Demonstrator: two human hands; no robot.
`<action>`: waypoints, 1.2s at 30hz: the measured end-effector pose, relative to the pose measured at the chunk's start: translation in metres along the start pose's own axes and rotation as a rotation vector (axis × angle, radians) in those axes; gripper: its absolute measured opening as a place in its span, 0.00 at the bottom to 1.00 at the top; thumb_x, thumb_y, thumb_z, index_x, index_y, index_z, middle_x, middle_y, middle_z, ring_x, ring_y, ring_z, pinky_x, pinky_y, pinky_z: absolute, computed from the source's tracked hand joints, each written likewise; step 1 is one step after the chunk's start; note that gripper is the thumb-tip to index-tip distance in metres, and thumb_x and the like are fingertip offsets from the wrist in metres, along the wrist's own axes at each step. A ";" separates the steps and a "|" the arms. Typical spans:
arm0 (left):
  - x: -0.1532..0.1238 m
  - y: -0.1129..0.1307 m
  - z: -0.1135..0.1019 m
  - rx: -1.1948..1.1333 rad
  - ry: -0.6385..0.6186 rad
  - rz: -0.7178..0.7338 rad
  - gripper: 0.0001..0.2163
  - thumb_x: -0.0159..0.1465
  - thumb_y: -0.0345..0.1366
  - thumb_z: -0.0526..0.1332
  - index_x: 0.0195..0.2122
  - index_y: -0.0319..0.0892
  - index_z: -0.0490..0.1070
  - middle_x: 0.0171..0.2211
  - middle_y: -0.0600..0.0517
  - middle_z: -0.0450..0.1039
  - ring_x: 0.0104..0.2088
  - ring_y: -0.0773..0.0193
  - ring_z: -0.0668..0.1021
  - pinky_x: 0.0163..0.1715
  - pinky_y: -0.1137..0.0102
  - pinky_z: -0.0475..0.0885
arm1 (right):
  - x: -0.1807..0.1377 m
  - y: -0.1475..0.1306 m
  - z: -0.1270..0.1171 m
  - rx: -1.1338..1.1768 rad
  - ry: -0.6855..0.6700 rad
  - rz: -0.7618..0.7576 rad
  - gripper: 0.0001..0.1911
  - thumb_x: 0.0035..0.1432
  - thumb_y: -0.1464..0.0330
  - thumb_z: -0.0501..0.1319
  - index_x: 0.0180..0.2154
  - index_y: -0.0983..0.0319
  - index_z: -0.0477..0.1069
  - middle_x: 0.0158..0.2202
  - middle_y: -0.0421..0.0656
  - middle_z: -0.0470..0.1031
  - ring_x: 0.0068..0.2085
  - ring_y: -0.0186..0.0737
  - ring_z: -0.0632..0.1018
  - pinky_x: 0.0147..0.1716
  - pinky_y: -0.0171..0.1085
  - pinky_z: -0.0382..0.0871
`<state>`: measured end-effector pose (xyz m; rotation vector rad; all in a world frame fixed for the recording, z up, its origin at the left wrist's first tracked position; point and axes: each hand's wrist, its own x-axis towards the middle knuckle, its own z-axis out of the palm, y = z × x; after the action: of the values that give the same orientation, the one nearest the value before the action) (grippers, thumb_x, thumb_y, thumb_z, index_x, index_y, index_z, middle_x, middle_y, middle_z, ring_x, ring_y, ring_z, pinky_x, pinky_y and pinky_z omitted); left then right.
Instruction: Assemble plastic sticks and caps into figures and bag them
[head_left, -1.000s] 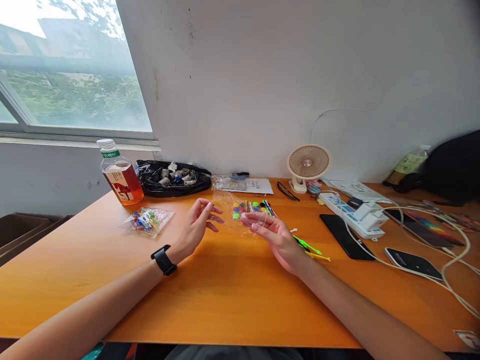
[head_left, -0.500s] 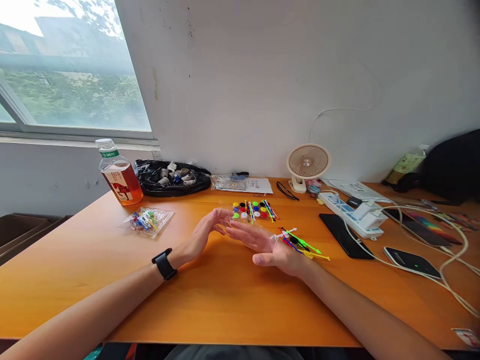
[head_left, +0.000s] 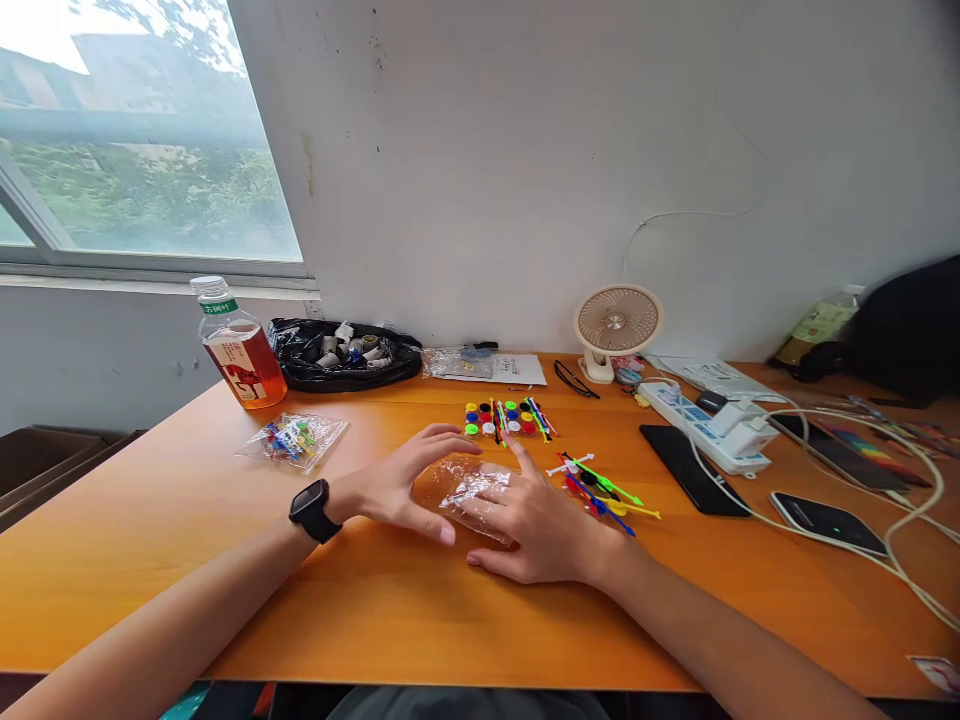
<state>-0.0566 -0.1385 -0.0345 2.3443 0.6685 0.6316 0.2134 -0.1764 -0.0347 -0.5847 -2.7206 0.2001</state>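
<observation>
A crumpled clear plastic bag (head_left: 472, 488) lies between my hands. My left hand (head_left: 405, 482), with a black watch on its wrist, is open beside the bag, fingers curved and thumb apart. My right hand (head_left: 538, 525) is spread low at the bag's right side, its fingers overlapping the film; I cannot tell whether they lie over or under it. Just beyond stand rows of coloured discs (head_left: 512, 422) with thin coloured arrow sticks (head_left: 496, 420) among them. Right of my right hand is a loose pile of arrow sticks (head_left: 604, 487) and discs.
At left are a filled clear bag of coloured pieces (head_left: 294, 442), a drink bottle (head_left: 238, 350) and a black bag of grey parts (head_left: 341, 358). A fan (head_left: 616, 325) stands at the wall. A power strip (head_left: 697, 430), cables and phones (head_left: 829, 522) crowd the right.
Both hands have come back nearer me and moved apart. The clear bag, barely visible before near the fingers, now lies on the table between them. My right hand has turned palm down.
</observation>
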 end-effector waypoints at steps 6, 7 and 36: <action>0.005 0.004 0.023 0.169 -0.033 0.103 0.53 0.54 0.54 0.77 0.76 0.46 0.53 0.66 0.35 0.67 0.62 0.35 0.72 0.63 0.43 0.67 | 0.001 0.000 0.011 -0.064 0.076 -0.049 0.21 0.71 0.65 0.60 0.63 0.54 0.70 0.50 0.47 0.84 0.58 0.53 0.78 0.70 0.63 0.45; 0.005 0.003 0.023 0.164 -0.006 0.093 0.51 0.57 0.53 0.76 0.76 0.46 0.53 0.65 0.35 0.68 0.61 0.37 0.73 0.62 0.45 0.69 | 0.001 0.001 0.011 -0.080 0.099 -0.048 0.18 0.71 0.66 0.59 0.60 0.55 0.72 0.48 0.47 0.84 0.55 0.53 0.78 0.69 0.62 0.48; -0.002 -0.023 0.002 0.267 0.068 -0.034 0.37 0.64 0.46 0.70 0.72 0.47 0.61 0.60 0.40 0.73 0.57 0.42 0.76 0.57 0.54 0.72 | -0.006 0.022 -0.017 0.001 0.102 0.084 0.05 0.67 0.72 0.66 0.37 0.58 0.73 0.45 0.44 0.76 0.51 0.48 0.73 0.57 0.49 0.64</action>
<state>-0.0633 -0.1249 -0.0517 2.5581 0.8684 0.6431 0.2325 -0.1577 -0.0252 -0.6896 -2.5996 0.1878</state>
